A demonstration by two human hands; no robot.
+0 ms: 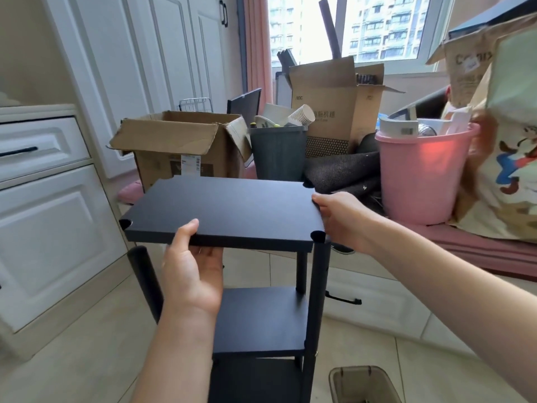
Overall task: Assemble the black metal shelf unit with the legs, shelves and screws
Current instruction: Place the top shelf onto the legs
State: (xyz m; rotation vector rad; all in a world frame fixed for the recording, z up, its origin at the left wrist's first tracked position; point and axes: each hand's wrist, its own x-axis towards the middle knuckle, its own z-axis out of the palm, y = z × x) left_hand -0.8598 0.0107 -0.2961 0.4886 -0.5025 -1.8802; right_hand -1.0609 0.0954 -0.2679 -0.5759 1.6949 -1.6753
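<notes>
A flat black top shelf (223,209) with notched corners is held level above the partly built black unit. My left hand (191,263) grips its near edge, thumb on top and fingers underneath. My right hand (340,219) grips the right edge near the far corner. The near-right leg (318,289) sits in the shelf's near-right notch. The near-left leg (145,282) stands just below the near-left corner, apart from its notch. A lower shelf (261,322) is fixed between the legs, with another darker shelf beneath it.
White cabinets (49,228) stand close on the left. Behind are open cardboard boxes (180,149), a dark bin (277,152), a pink bucket (418,175) and a printed bag (511,170). A clear plastic container (363,383) stands on the tiled floor at lower right.
</notes>
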